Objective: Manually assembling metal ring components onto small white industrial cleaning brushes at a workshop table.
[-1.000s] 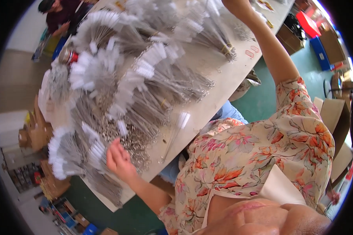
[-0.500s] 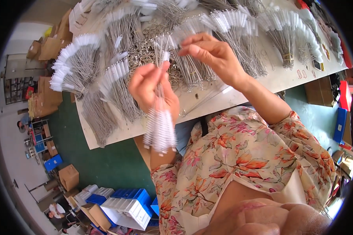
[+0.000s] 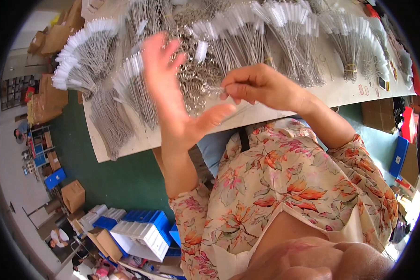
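My left hand (image 3: 170, 93) is raised over the left-middle of the table, fingers and thumb spread, blurred, holding nothing. Beside it on the right, my right hand (image 3: 261, 86) is closed in a pinch on a small bunch of thin wire brushes (image 3: 213, 89). Their looped wire ends stick out to the left of my fingertips; their bristle ends cannot be made out. Beneath and between the hands lies a heap of metal rings (image 3: 191, 86). A short white bristle head (image 3: 201, 50) shows on top of that heap.
Bundles of white-bristled wire brushes (image 3: 86, 51) fan out along the table (image 3: 333, 100), left and right of the rings. A rubber-banded bundle (image 3: 349, 60) stands at the right. Cardboard boxes (image 3: 73, 196) and a white crate (image 3: 140, 238) are on the floor at lower left.
My left hand has let go of the brush bunch, opened and moved up. My right hand has lowered and now pinches wire brushes. The view has shifted slightly.
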`<control>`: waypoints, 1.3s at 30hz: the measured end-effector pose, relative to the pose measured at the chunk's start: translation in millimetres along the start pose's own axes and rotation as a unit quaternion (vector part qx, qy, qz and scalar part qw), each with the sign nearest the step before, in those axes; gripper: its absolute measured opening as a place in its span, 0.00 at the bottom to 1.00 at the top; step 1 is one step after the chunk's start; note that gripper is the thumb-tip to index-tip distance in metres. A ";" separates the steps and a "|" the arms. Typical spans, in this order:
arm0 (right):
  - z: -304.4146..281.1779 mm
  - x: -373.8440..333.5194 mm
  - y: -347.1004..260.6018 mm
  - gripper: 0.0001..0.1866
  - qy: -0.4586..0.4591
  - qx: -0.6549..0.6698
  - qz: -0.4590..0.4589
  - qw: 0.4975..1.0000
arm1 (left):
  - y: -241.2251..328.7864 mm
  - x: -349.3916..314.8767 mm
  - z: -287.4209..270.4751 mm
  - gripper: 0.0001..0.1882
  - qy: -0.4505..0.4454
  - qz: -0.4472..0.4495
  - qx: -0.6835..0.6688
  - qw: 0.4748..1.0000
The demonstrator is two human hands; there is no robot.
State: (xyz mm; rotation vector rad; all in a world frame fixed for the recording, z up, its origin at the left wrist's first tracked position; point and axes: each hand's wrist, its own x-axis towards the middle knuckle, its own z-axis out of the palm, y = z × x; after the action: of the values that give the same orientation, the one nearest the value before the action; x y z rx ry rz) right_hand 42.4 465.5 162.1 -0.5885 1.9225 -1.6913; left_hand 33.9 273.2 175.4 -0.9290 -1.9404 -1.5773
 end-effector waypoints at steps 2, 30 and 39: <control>16.8 0.9 4.4 0.12 -0.009 0.025 -0.091 0.995 | 6.4 -14.4 13.6 0.55 -0.230 -0.139 -0.099 0.958; 43.5 -20.4 51.7 0.03 0.090 -0.252 -0.160 0.950 | 13.9 -104.2 9.9 0.03 0.094 -0.411 -0.063 0.905; 26.2 -10.8 30.3 0.06 -0.024 0.008 -0.036 0.999 | 19.0 -61.8 -34.4 0.09 -0.137 -0.310 -0.144 0.930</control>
State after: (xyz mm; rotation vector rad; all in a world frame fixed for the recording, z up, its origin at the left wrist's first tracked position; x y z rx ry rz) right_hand 67.5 456.0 130.5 -0.6935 1.8743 -1.7185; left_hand 87.0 228.9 151.2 -0.7005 -2.3992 -2.2336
